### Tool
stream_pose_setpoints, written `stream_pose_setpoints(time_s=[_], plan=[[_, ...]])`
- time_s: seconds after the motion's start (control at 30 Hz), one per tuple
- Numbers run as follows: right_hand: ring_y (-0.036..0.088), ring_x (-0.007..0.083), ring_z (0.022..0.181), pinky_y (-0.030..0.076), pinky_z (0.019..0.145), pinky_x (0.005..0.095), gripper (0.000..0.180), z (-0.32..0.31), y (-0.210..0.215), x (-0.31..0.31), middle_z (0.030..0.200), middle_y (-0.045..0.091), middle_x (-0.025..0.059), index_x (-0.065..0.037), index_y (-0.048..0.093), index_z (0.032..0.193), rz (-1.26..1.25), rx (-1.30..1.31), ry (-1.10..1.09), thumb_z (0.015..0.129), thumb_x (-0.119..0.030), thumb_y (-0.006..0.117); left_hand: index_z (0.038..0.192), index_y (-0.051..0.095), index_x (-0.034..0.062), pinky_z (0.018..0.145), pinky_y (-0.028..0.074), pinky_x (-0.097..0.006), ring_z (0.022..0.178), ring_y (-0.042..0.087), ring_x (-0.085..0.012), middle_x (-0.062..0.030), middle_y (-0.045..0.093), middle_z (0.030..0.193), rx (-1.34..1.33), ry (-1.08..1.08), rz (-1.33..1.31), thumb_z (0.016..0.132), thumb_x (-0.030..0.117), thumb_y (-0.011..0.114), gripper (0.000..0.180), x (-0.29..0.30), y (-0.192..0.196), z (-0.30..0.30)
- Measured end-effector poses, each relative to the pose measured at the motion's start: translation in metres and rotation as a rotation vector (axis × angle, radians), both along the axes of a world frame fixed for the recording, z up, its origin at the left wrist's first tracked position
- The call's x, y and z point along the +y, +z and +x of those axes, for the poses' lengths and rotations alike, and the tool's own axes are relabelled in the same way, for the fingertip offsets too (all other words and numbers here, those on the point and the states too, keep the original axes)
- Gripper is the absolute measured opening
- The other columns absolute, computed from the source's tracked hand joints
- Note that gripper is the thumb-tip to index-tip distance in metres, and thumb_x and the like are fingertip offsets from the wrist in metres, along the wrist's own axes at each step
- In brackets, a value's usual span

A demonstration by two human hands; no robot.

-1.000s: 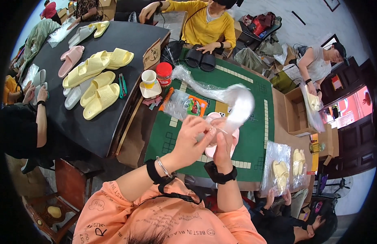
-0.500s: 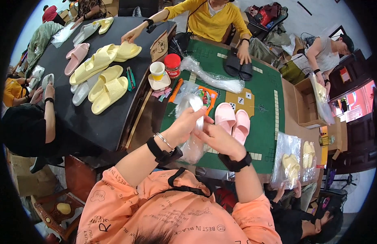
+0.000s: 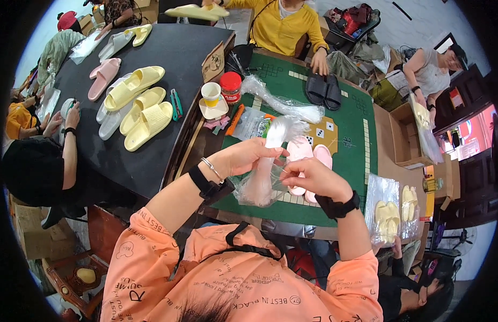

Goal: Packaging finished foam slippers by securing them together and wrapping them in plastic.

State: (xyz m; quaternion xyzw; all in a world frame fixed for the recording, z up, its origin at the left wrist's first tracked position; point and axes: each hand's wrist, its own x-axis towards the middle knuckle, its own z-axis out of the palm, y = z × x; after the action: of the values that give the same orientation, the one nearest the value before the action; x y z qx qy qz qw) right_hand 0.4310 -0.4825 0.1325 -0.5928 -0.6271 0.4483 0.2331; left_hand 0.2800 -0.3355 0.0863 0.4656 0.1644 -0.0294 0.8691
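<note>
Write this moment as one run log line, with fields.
left hand: holds clear plastic bag | right hand: on bag | pink slippers: on green mat

Left hand [image 3: 243, 156] and right hand [image 3: 308, 177] gripping clear plastic bag [image 3: 261, 180], pink slippers [image 3: 309, 161] on green table [image 3: 351, 139] just beyond

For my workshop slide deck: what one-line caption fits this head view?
Both hands, left hand and right hand, hold a clear plastic bag above pink slippers on a green table mat.

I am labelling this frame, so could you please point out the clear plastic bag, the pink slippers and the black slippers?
clear plastic bag [image 3: 258, 185]: head view, lower bunched part.
pink slippers [image 3: 322, 156]: head view, right slipper's upper.
black slippers [image 3: 323, 89]: head view, between the pair's straps.
</note>
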Motion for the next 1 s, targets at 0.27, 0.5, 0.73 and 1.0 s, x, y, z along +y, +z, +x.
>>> stream_pose_setpoints(time_s=[0.27,0.5,0.73,1.0], plan=[[0.057,0.0271,0.087,0.047,0.073,0.0338,0.025,0.011,0.022,-0.019,0.090,0.061,0.0096,-0.004,0.061,0.096,0.316,-0.479,0.084,0.071,-0.002,0.060,0.111,0.053,-0.0004,0.087,0.046,-0.039,0.101,0.054,-0.0193,-0.0080,0.056,0.107,-0.048,0.001,-0.196,0.089,0.017,0.052,0.028,-0.003,0.014,-0.003],[0.058,0.0265,0.085,0.047,0.070,0.0332,0.013,0.014,0.027,-0.023,0.084,0.060,0.0083,-0.002,0.064,0.081,0.304,-0.362,-0.066,0.070,0.000,0.057,0.113,0.050,-0.0002,0.086,0.047,-0.039,0.103,0.054,-0.0210,-0.0093,0.055,0.110,-0.004,-0.015,-0.178,0.088,0.015,0.054,0.029,-0.002,0.018,-0.004],[0.053,0.0171,0.070,0.040,0.077,0.0324,0.004,-0.028,0.031,0.004,0.064,0.053,0.0019,-0.012,0.062,0.065,0.660,-0.791,0.290,0.064,-0.012,0.059,0.112,0.051,-0.0014,0.084,0.047,-0.036,0.102,0.054,-0.0188,-0.0081,0.056,0.107,-0.057,-0.038,-0.227,0.089,0.016,0.052,0.028,-0.004,0.009,0.006],[0.053,0.0168,0.071,0.033,0.073,0.0339,0.025,-0.047,0.018,-0.042,0.070,0.055,0.0016,-0.009,0.059,0.095,0.502,-0.534,-0.092,0.070,-0.010,0.064,0.112,0.052,-0.0001,0.090,0.043,-0.036,0.105,0.052,-0.0186,-0.0072,0.055,0.108,-0.102,0.031,-0.257,0.089,0.016,0.052,0.029,0.001,0.017,0.000]])
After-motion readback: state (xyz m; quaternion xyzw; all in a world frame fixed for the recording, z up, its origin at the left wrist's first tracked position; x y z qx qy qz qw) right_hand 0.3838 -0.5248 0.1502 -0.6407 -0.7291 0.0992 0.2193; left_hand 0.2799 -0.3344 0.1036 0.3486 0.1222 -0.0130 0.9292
